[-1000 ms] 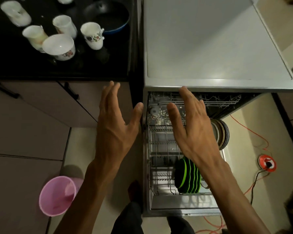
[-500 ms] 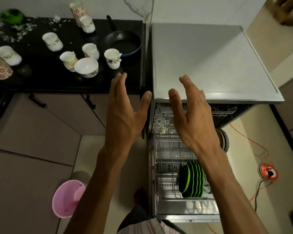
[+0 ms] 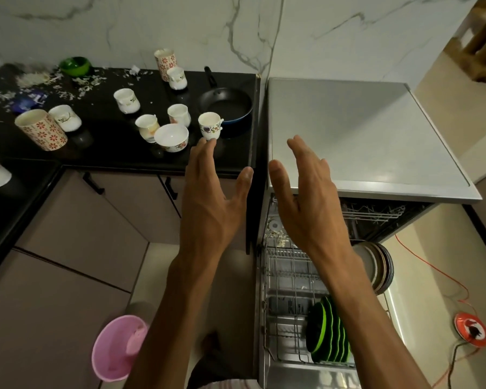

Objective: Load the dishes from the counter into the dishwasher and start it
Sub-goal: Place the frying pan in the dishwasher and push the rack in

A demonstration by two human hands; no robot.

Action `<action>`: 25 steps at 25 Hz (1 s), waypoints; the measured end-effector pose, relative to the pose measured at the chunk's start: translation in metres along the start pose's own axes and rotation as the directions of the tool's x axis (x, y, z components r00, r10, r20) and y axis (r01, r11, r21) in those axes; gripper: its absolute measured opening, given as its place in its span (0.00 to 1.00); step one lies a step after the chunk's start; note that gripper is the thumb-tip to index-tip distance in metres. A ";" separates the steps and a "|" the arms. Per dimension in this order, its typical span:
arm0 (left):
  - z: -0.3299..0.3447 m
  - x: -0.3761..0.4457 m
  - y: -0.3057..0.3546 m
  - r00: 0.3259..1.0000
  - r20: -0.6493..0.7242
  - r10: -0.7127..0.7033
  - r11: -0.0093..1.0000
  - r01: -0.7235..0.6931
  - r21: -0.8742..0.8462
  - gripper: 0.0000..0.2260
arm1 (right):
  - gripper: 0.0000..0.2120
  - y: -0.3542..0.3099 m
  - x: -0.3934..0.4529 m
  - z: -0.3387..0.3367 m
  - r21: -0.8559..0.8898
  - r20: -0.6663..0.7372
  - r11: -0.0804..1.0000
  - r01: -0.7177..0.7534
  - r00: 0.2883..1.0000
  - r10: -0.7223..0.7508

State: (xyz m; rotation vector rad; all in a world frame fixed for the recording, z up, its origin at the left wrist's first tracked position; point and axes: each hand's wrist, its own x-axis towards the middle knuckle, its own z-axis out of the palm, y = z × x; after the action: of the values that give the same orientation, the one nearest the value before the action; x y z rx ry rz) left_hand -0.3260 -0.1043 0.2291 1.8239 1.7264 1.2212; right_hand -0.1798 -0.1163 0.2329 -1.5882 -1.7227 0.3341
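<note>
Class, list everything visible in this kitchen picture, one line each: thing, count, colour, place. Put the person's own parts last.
Small cups: seven, white with patterns, black counter.
Tall mugs: two, white with red flowers, counter.
Bowl: one, white, counter front.
Green bowl: one, counter back.
Frying pan: one, black, counter right.
Scraps: scattered, whitish, counter back left.
Dishwasher: one, grey, open.
Green plates: a row, lower rack.
Pale plates: a stack, rack right.
Bin: one, pink, floor.
Cable reel: one, red, floor.
Left hand: open, empty.
Right hand: open, empty.

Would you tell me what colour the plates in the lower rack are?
Green plates with dark faces, head view.
</note>
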 end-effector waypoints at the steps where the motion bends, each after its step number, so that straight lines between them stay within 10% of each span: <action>1: -0.004 0.005 -0.005 1.000 -0.006 0.015 1.000 -0.015 -0.006 0.32 | 0.29 -0.003 0.003 0.004 0.007 -0.003 1.000 -0.003 1.000 0.003; 25: -0.039 0.176 -0.133 0.988 0.136 0.067 0.986 -0.045 -0.158 0.30 | 0.30 -0.065 0.129 0.145 0.143 -0.130 0.972 -0.188 0.970 0.207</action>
State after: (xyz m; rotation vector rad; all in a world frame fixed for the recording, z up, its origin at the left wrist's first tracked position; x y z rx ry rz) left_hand -0.4595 0.0747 0.2121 1.8301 1.4715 1.1820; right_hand -0.3176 0.0341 0.2209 -1.6500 -1.4082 0.4111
